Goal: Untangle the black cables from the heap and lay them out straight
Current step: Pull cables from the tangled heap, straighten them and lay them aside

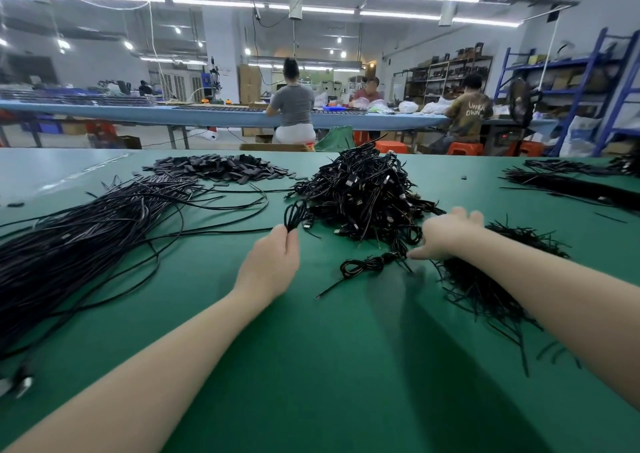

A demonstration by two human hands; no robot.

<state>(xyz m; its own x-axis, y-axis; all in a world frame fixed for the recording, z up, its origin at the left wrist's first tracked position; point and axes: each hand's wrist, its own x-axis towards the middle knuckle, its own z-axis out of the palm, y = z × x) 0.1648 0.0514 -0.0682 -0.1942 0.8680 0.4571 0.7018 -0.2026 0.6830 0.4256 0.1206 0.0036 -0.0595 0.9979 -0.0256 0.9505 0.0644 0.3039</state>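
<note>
A good share of the work is judged as already done: a broad bundle of straightened cables point(86, 231) is being kept along the left edge of the green table point(311, 366), with its long axis running from the near left corner toward the middle of the far edge. Much is judged as left, since a tall heap point(363, 193) of coiled black cables is being kept at the middle of the table, toward the far edge.

One coiled cable point(295, 214) is being pinched at its lower end by the left hand point(270, 265), just beside the heap on its left; its loops are being held upright, long axis pointing toward the far edge. A second coiled cable point(367, 265) is being left lying on the near side of the heap, long axis roughly parallel to the near edge, a loose tail pointing toward the near left. It is being touched by the thumb of the right hand point(446, 234), whose fingers are being reached forward, relaxed and slightly spread, at the heap's right foot. A pile of short black ties point(485, 279) is being kept under the right forearm.
</note>
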